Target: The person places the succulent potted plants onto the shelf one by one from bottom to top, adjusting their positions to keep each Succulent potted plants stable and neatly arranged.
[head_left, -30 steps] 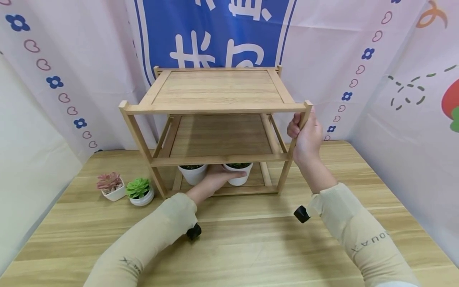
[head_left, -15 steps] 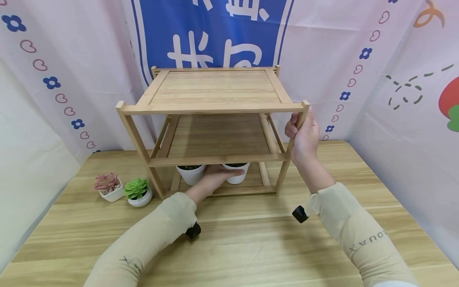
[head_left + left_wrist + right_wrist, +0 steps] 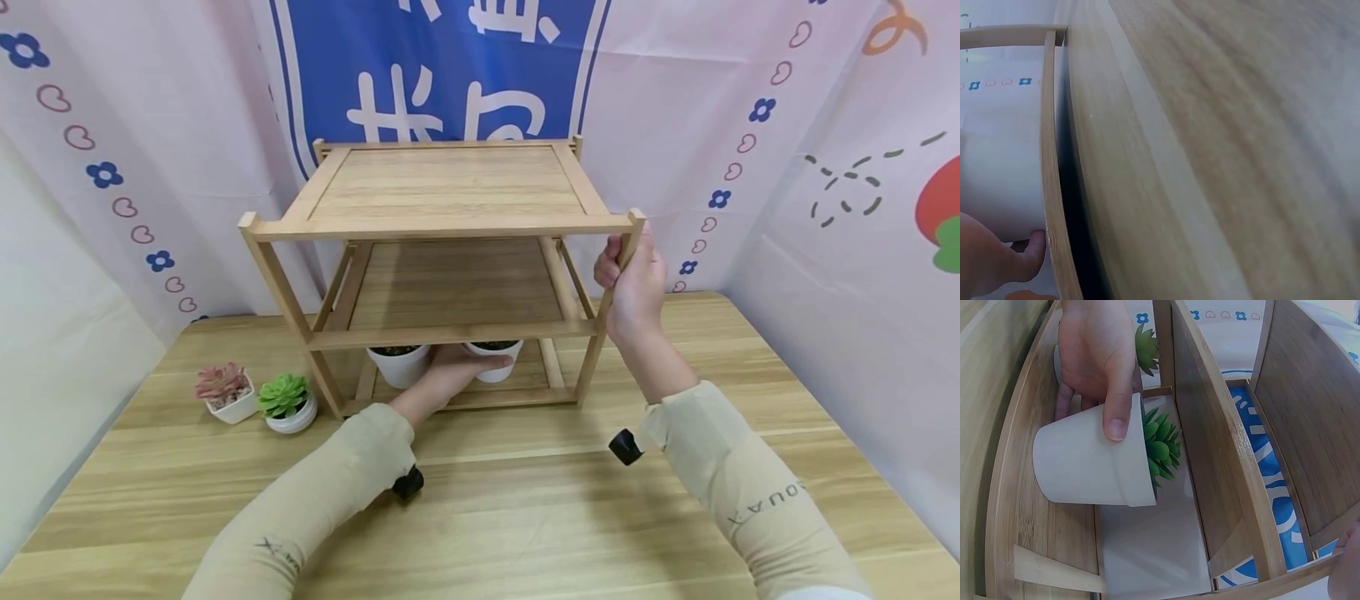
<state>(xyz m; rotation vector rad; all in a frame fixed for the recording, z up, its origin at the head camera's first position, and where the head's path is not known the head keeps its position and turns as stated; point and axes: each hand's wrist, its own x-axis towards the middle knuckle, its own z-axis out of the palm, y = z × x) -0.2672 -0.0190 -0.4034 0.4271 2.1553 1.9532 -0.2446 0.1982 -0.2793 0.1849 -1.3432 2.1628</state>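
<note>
A three-tier wooden shelf rack (image 3: 450, 227) stands upright on the table. My left hand (image 3: 447, 372) reaches under its middle shelf and grips a white-potted green succulent (image 3: 497, 372) on the bottom tier. In the right wrist view the thumb of that left hand (image 3: 1100, 359) lies on the side of the white pot (image 3: 1094, 459), and the other fingers are mostly hidden behind it. Another white-potted plant (image 3: 400, 367) stands left of the hand, its top hidden by the middle shelf. My right hand (image 3: 636, 283) grips the rack's front right post (image 3: 600, 354), fingers curled round it.
Left of the rack on the wooden table (image 3: 510, 517), a pink succulent (image 3: 227, 392) in a white pot sits beside a green succulent (image 3: 287, 402) in a round white pot. A white printed curtain (image 3: 660, 100) hangs close behind the rack.
The head view has shifted slightly, moving the scene a little to the left. Both hands keep their holds on the pot and the post.
</note>
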